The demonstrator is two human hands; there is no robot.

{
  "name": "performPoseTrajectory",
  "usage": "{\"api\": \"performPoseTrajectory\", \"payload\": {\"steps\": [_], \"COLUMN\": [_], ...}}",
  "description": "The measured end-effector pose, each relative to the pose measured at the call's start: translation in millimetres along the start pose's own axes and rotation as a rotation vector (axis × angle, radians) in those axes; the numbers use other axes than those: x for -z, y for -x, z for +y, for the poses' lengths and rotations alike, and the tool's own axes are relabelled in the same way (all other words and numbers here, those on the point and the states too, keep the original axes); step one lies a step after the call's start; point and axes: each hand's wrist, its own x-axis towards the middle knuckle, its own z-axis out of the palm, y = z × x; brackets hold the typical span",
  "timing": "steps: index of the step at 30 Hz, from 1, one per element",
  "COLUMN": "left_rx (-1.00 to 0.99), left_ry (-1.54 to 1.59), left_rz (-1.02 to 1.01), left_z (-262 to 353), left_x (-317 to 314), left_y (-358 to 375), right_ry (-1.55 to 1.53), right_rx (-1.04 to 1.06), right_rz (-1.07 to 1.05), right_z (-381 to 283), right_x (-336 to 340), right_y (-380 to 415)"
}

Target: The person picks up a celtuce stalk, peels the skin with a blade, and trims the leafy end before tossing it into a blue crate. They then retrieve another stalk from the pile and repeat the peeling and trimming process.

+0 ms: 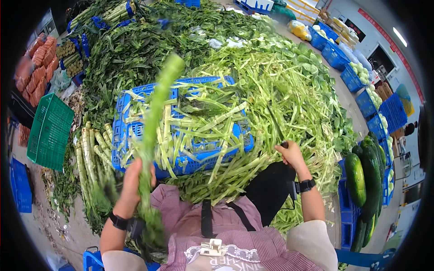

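Note:
My left hand [132,180] is closed around a celtuce stem [160,101], held upright and tilted slightly right, with its leafy end hanging below the hand. The stem is blurred by motion. In my right hand [293,156] is a knife [276,123], gripped by its dark handle, its thin blade pointing up and away from me. Before me a blue plastic crate [181,166] carries long green peel strips [221,118]. Left of the crate, several pale celtuce stems [88,151] lie side by side.
A broad heap of peelings [289,86] spreads behind and right of the crate, with dark leaves [149,49] behind. On the left stands a green basket [49,131]. Large green gourds [370,171] lie at right, near blue crates [355,79] of pale vegetables.

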Motion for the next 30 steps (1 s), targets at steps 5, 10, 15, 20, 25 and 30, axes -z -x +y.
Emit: {"api": "performPoseTrajectory", "payload": {"steps": [5,10,15,20,25,30], "left_rx": [-0.303,0.014,-0.55,-0.321,-0.157,0.271], "left_ry": [0.159,-0.539,-1.613,-1.639,-1.278,-0.519], "left_rz": [0.122,-0.042,0.272,0.016,-0.055,-0.272], "left_z": [32,9,-28,-17,0,-83], "left_x": [-40,-43,25,31,-13,-44], "left_y": [-72,-91,-108,-106,-65,-49], "right_ry": [-0.241,-0.23,-0.326,-0.131,0.1,0.294], "right_rx": [0.095,0.088,0.051,0.224,0.662,0.809], "right_rz": [0.059,0.083,0.138,0.269,0.474,0.45], "right_z": [13,17,24,30,-4,-40], "right_x": [-5,-12,-16,-37,-59,-90], "right_y": [20,23,19,17,31,35]}}
